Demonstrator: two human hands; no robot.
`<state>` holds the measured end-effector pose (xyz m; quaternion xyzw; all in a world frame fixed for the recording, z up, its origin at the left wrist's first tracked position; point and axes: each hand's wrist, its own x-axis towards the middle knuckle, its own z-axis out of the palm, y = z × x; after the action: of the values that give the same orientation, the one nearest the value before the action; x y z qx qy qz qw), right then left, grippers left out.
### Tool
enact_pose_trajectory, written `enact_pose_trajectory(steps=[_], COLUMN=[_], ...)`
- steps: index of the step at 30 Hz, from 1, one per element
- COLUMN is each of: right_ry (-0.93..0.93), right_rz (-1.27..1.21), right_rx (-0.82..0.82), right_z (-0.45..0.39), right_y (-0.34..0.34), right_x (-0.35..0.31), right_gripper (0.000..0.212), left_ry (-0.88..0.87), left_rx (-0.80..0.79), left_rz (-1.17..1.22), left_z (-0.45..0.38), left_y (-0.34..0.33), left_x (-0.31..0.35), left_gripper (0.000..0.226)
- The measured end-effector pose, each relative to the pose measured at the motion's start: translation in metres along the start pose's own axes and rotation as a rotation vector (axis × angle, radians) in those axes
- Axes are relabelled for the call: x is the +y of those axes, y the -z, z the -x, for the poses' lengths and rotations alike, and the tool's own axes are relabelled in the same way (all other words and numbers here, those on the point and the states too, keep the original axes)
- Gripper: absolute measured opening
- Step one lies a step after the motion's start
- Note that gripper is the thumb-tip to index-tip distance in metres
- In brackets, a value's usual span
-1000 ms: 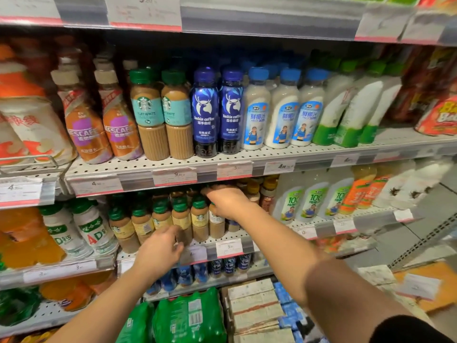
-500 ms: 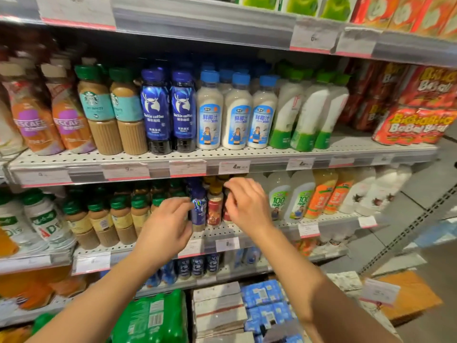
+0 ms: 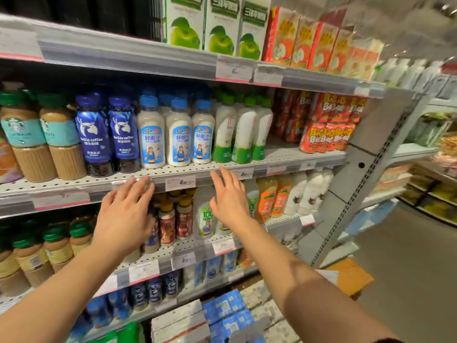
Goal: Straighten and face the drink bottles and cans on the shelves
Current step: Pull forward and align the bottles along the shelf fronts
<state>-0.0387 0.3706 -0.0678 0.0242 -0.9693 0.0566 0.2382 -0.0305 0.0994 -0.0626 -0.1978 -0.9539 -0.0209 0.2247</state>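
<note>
Both hands are raised before the middle shelves, holding nothing. The left hand (image 3: 125, 219) has its fingers straight and spread, tips up at the grey price rail of the perforated metal shelf (image 3: 173, 173), palm in front of the small bottles on the tier below; whether it touches them cannot be told. The right hand (image 3: 228, 199) is likewise flat with fingers apart, tips just under the same rail, in front of a pale bottle with a green "100" label (image 3: 205, 216). Between the hands stand two small brown-and-red coffee bottles with yellow caps (image 3: 175, 219), upright, labels outward. On the shelf above, three white coconut-drink bottles with blue caps (image 3: 176, 142) stand facing front, beside two dark blue coffee bottles (image 3: 108, 137)
</note>
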Motion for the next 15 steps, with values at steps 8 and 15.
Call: enact_pose_trajectory(steps=[8,15], right_ry=[-0.073,-0.070], right_rz=[0.013,-0.068], right_rx=[-0.155,-0.166], right_z=[-0.002,0.000], right_y=[0.019,0.016], right_x=[-0.010,-0.004], right_gripper=[0.089,0.092], left_ry=[-0.010,0.025], left_rx=[0.020,0.018], left_rz=[0.080,0.082], left_z=[-0.002,-0.004], left_y=[0.001,0.008], left_x=[0.001,0.006], left_gripper=[0.074,0.064])
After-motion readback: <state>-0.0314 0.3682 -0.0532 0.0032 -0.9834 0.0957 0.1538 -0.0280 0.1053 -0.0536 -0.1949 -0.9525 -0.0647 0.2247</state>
